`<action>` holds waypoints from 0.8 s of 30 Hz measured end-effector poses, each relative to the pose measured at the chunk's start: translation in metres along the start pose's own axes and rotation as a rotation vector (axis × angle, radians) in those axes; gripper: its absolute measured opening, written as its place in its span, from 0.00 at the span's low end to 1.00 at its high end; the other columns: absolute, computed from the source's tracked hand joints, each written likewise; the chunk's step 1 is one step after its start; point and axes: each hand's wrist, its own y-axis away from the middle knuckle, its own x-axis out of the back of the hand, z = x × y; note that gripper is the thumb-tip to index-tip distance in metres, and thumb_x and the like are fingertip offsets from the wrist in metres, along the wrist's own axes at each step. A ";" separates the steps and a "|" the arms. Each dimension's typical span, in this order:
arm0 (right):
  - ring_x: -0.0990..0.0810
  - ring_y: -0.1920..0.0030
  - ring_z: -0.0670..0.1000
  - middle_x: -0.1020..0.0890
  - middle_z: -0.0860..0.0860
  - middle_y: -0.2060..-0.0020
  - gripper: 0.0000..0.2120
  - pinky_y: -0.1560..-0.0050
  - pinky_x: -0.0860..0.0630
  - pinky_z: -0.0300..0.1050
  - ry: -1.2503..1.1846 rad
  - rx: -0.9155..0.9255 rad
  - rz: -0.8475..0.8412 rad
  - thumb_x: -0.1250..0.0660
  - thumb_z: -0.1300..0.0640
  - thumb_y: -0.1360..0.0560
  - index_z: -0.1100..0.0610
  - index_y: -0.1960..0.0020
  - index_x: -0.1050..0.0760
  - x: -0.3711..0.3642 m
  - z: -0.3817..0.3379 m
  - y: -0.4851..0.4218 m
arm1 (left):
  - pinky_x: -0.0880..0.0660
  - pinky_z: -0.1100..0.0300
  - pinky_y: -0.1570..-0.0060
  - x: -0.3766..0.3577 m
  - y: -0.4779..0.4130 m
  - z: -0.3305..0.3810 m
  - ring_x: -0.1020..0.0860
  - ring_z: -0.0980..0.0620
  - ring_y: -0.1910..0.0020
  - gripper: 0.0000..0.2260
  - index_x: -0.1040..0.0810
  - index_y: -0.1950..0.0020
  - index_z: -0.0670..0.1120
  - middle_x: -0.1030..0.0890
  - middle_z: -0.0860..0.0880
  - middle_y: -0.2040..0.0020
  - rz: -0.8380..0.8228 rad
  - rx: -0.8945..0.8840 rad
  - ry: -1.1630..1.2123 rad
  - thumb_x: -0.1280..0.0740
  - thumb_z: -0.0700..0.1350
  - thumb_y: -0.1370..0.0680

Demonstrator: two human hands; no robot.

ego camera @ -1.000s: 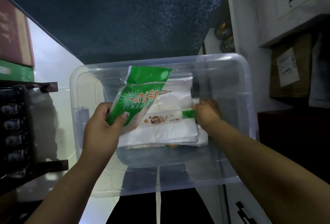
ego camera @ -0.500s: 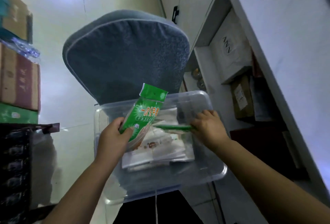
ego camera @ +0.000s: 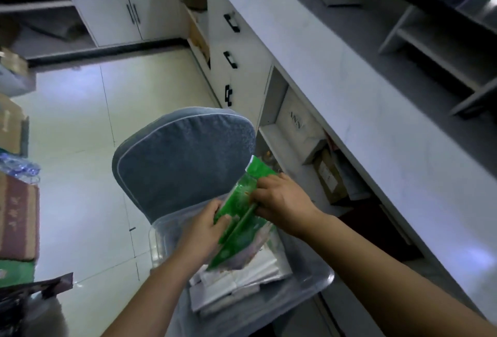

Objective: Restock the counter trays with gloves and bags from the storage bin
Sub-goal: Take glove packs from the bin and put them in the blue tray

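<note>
Both hands on the green glove packs, held just above the clear storage bin on the chair: left hand fingers curled round the lower-left edge, thumb on the face; right hand fingers pinched on the upper part. Looks like thin film pouches, light, floppy, slick, so likely to slide against each other; I'd clamp flat across the middle of the stack, not by a corner or the sealed top. White folded bags lying in the bin look just as limp, best lifted as one wad from underneath
</note>
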 end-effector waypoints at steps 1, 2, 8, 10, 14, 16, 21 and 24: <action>0.21 0.62 0.58 0.21 0.55 0.65 0.07 0.61 0.28 0.47 -0.020 -0.026 0.001 0.26 0.58 0.39 0.57 0.62 0.21 -0.001 -0.001 0.001 | 0.25 0.45 0.52 -0.003 0.002 -0.001 0.22 0.46 0.57 0.03 0.28 0.56 0.53 0.21 0.47 0.59 -0.035 -0.006 0.013 0.37 0.47 0.23; 0.21 0.61 0.58 0.21 0.55 0.65 0.07 0.60 0.28 0.48 -0.036 -0.048 0.007 0.26 0.58 0.38 0.57 0.61 0.21 -0.003 -0.001 0.004 | 0.25 0.43 0.52 -0.006 0.003 -0.003 0.22 0.46 0.56 0.05 0.28 0.55 0.52 0.21 0.47 0.58 -0.058 -0.009 0.015 0.38 0.52 0.23; 0.20 0.60 0.56 0.20 0.53 0.64 0.08 0.57 0.31 0.47 -0.015 -0.185 0.042 0.26 0.56 0.37 0.56 0.60 0.21 -0.019 0.000 0.029 | 0.35 0.62 0.71 -0.034 0.012 -0.002 0.27 0.65 0.65 0.19 0.34 0.55 0.61 0.23 0.59 0.62 -0.112 0.002 -0.173 0.34 0.66 0.41; 0.20 0.57 0.56 0.19 0.53 0.61 0.08 0.55 0.33 0.47 -0.011 -0.238 0.036 0.28 0.55 0.35 0.55 0.57 0.21 -0.019 0.003 0.040 | 0.34 0.64 0.71 -0.043 0.013 0.003 0.27 0.63 0.67 0.15 0.33 0.55 0.61 0.24 0.59 0.65 -0.104 -0.009 -0.167 0.32 0.56 0.38; 0.23 0.49 0.56 0.19 0.52 0.51 0.22 0.49 0.28 0.50 0.119 -0.380 0.181 0.25 0.51 0.36 0.52 0.44 0.23 -0.014 0.007 0.070 | 0.27 0.58 0.65 -0.057 0.013 0.012 0.24 0.59 0.65 0.10 0.29 0.56 0.56 0.22 0.57 0.65 -0.123 -0.051 -0.129 0.31 0.50 0.34; 0.28 0.41 0.57 0.23 0.54 0.40 0.33 0.42 0.30 0.54 0.113 -0.541 0.305 0.24 0.50 0.36 0.52 0.34 0.31 -0.009 0.011 0.090 | 0.26 0.56 0.63 -0.065 0.012 0.020 0.22 0.59 0.63 0.10 0.28 0.56 0.56 0.20 0.55 0.64 -0.135 -0.062 -0.046 0.31 0.52 0.34; 0.33 0.36 0.54 0.30 0.55 0.35 0.35 0.34 0.35 0.51 -0.214 -0.893 0.473 0.26 0.55 0.33 0.57 0.30 0.37 -0.004 0.024 0.158 | 0.23 0.53 0.59 -0.086 0.014 0.057 0.20 0.54 0.59 0.11 0.28 0.56 0.58 0.19 0.53 0.59 -0.158 -0.078 0.066 0.28 0.46 0.30; 0.32 0.35 0.51 0.33 0.53 0.33 0.36 0.35 0.32 0.49 -0.444 -1.071 0.478 0.28 0.55 0.29 0.56 0.27 0.41 -0.008 0.021 0.203 | 0.22 0.52 0.57 -0.108 0.025 0.087 0.19 0.51 0.57 0.10 0.27 0.55 0.55 0.18 0.51 0.57 -0.194 -0.098 0.178 0.29 0.42 0.29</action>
